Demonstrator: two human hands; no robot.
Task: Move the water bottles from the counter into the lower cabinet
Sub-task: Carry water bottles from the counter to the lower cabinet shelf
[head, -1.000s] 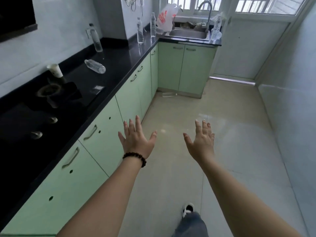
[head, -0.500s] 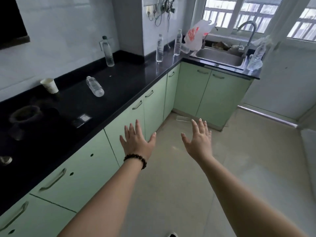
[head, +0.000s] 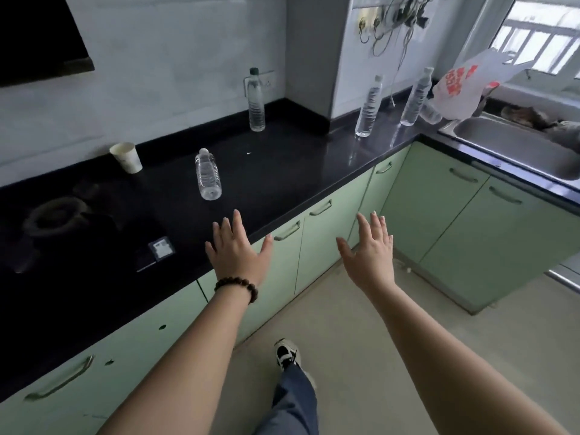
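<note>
One clear water bottle (head: 207, 174) lies on its side on the black counter (head: 282, 171). Another bottle with a dark cap (head: 256, 102) stands upright against the back wall. Two more clear bottles (head: 367, 108) (head: 416, 98) stand near the counter's corner. Pale green lower cabinet doors (head: 320, 246) run under the counter, all closed. My left hand (head: 237, 251), with a bead bracelet on its wrist, hovers open over the counter's front edge, a little short of the lying bottle. My right hand (head: 370, 251) is open in front of the cabinet doors, holding nothing.
A white paper cup (head: 126, 157) stands by the back wall. A dark stove burner (head: 53, 215) is set into the counter at left. A steel sink (head: 514, 149) and a white plastic bag (head: 464, 89) sit at the right. My foot (head: 286, 354) is on the beige floor.
The view has turned left and closer to the counter. Both open hands have come nearer to the counter edge; the left one now overlaps it.
</note>
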